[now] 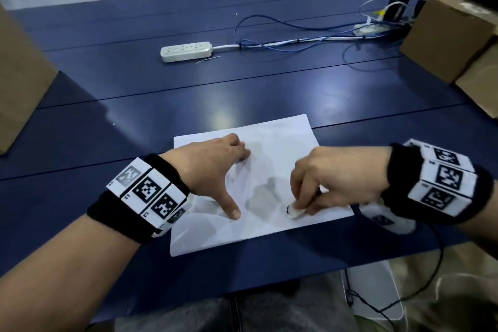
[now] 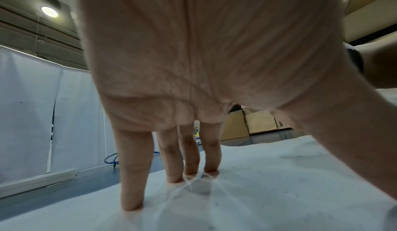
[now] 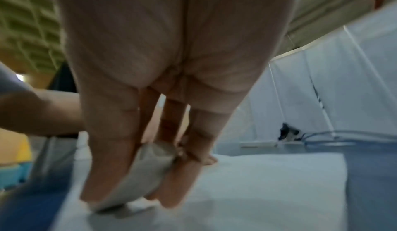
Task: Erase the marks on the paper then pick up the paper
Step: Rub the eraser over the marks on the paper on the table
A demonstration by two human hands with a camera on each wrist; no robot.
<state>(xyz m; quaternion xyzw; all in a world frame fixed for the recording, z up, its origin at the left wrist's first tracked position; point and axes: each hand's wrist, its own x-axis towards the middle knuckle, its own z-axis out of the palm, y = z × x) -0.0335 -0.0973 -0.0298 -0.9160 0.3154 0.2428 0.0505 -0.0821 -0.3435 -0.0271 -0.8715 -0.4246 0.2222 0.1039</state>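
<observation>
A white eraser (image 1: 295,211) is pinched in the right hand (image 1: 331,178) at the near right edge of the paper (image 1: 283,140). The sheet is pinned by the straight, spread fingers (image 2: 133,175) of the left hand (image 1: 213,167). A power strip (image 1: 186,50) lies well beyond on the table (image 1: 134,94), flanked by cardboard boxes (image 1: 447,35).

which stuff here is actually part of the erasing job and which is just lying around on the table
In the job:
paper
eraser, pinched by the right hand
left hand, pressing the paper flat

Lying about:
power strip
blue cable
cardboard boxes
table
</observation>
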